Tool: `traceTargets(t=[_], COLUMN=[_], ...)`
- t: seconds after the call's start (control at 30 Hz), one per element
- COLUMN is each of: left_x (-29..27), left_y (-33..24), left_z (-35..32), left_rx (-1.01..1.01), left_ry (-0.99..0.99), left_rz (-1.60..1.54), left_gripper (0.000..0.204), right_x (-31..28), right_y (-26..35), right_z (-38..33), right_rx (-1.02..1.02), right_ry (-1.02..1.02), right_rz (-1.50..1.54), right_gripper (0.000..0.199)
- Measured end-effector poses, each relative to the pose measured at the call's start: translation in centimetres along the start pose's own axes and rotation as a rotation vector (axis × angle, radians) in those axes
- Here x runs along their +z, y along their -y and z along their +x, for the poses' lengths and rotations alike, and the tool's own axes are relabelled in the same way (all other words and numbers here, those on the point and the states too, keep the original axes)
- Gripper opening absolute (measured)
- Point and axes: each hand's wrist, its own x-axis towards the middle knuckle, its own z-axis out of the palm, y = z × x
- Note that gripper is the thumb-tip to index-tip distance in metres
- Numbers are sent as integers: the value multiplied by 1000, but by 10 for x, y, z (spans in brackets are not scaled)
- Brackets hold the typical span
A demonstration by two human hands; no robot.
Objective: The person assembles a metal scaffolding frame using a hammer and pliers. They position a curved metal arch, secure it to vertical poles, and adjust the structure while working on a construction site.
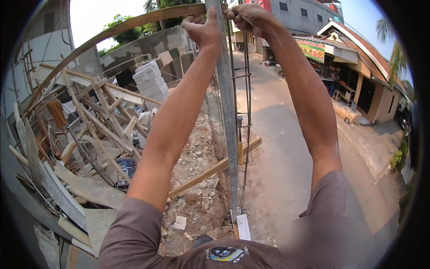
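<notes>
Both my arms reach up to the top of a grey metal post point(226, 89) that stands upright before me. My left hand point(202, 30) is closed with its fingers curled, its thumb pointing up against the post just under a long wooden batten point(152, 17). What its fingers grip is hidden. On the post's other side, my right hand point(253, 19) pinches a thin wire point(268, 34), whose loose end trails along my forearm. The batten crosses at the post's top and, bent by the lens, runs down to the left. A rebar cage point(244, 98) rises right behind the post.
Low behind the post, a wooden beam point(219, 165) slants over rubble point(197, 157). Leftward lie a heap of timber frames point(107, 112), a dark blue bucket point(125, 169) and stacked white blocks point(150, 80). A paved road point(282, 134) runs on the right, beside a shop point(340, 85).
</notes>
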Motion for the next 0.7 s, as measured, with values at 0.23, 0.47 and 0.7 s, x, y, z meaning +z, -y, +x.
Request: traceTargets(t=[0.23, 0.47, 0.7], left_x=[-1, -19, -25], left_y=[21, -14, -17], left_z=[-6, -9, 15], left_rx=[701, 979, 972], left_ry=[17, 234, 229], left_rz=[191, 640, 551], left_gripper=[38, 22, 18], right_x=[24, 21, 5], right_y=[7, 13, 21], right_z=[-19, -30, -4], right_rx=[-16, -140, -334], right_ry=[-84, -188, -77], right_rz=[222, -356, -905], right_gripper=[20, 28, 27])
